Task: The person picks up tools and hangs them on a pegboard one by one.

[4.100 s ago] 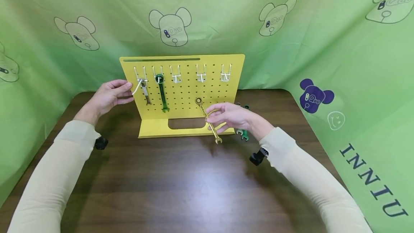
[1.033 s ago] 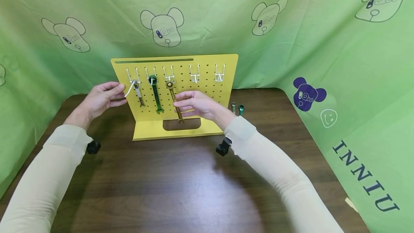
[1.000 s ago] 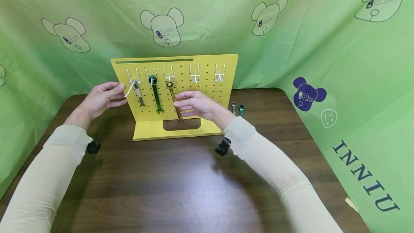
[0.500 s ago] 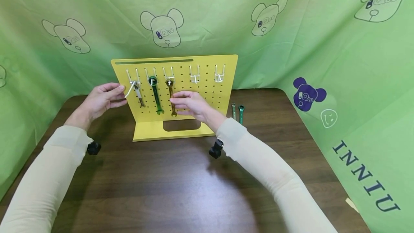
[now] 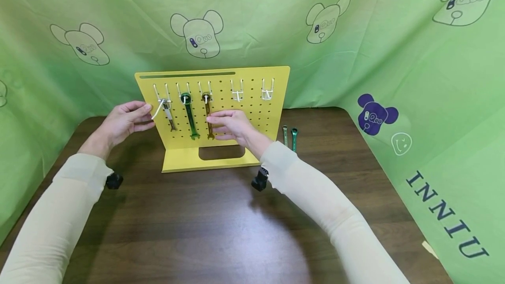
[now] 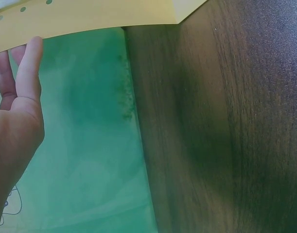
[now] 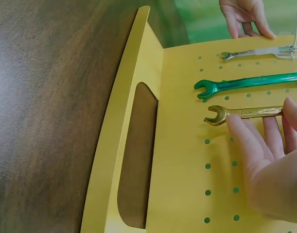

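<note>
A yellow pegboard (image 5: 183,161) stands on the table. Its left edge lies between the thumb and fingers of my left hand (image 5: 127,121). With my right hand (image 5: 236,127), I pinch the shaft of a gold combination wrench (image 7: 255,112). That wrench's ring end is at the third hook from the left, the hook tip showing through the ring, while its open end points down. Left of it, a green wrench (image 5: 191,119) hangs on the second hook. A smaller silver wrench (image 5: 169,117) with a pale band hangs from the first.
Two white hooks on the board's right side, including the far-right hook (image 5: 267,94), carry nothing. Beyond the board's right edge, a silver wrench (image 5: 285,134) and a green wrench (image 5: 294,139) lie on the dark wooden table (image 5: 189,222). Green curtain (image 5: 268,34) surrounds the table's back and sides.
My right hand has carried the gold wrench left and up from in front of the board's right half to the third hook, its ring now over the hook. My left hand stays at the board edge.
</note>
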{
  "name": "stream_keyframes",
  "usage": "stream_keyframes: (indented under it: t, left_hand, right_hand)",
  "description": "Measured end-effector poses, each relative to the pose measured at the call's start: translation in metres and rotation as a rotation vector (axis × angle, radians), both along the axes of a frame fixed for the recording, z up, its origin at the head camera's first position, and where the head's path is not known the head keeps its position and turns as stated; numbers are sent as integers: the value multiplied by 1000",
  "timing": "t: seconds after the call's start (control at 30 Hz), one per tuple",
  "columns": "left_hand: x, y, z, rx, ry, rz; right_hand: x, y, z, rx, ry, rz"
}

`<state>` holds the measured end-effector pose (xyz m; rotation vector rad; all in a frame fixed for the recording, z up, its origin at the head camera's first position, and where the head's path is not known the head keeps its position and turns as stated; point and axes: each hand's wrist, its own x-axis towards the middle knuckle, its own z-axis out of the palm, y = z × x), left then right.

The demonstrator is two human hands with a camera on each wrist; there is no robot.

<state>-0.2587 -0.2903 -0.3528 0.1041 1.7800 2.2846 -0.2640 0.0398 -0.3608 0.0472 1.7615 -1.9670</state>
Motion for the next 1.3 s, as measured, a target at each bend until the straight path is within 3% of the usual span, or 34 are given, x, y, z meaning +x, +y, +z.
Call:
stream_keyframes:
  t: [0.73,0.93,1.3]
  left_hand:
    - [1,2,1,-1,-8,4]
    - [2,1,0,21,-13,-11]
    - [2,0,3,-20,-12,8]
  right_hand:
    - [2,-2,4,50,23,-23]
    - [6,-4,5,32,12,-41]
    - [17,-4,14,-15,61,-30]
